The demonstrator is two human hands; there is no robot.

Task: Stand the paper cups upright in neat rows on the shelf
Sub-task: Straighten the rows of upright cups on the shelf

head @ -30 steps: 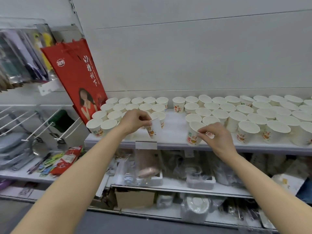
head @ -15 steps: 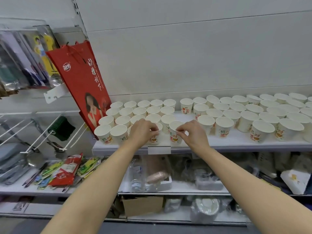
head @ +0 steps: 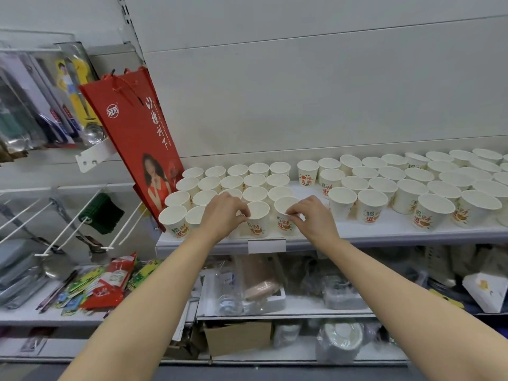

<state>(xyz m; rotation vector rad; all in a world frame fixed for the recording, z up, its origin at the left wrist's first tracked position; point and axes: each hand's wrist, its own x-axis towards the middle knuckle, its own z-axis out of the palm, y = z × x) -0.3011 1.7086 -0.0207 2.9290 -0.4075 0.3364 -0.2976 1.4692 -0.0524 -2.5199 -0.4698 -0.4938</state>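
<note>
Many white paper cups with red and green print stand upright on the white shelf (head: 384, 232). A tight block of rows (head: 231, 182) fills the left part; a looser group (head: 428, 185) spreads to the right. My left hand (head: 224, 215) pinches the rim of a front-row cup (head: 259, 220). My right hand (head: 312, 218) pinches the rim of the neighbouring cup (head: 284, 215) just to its right. Both cups stand upright near the shelf's front edge.
A red paper gift bag (head: 137, 138) leans against the cups' left side. Wire hooks with utensils (head: 68, 224) hang further left. A blank price-tag holder (head: 266, 245) sits on the shelf lip. Lower shelves hold packaged goods and a cardboard box (head: 237, 336).
My right hand carried a cup leftwards from the right group and set it beside the left block. My left hand's cup came down upright into the front row. The view shifted left.
</note>
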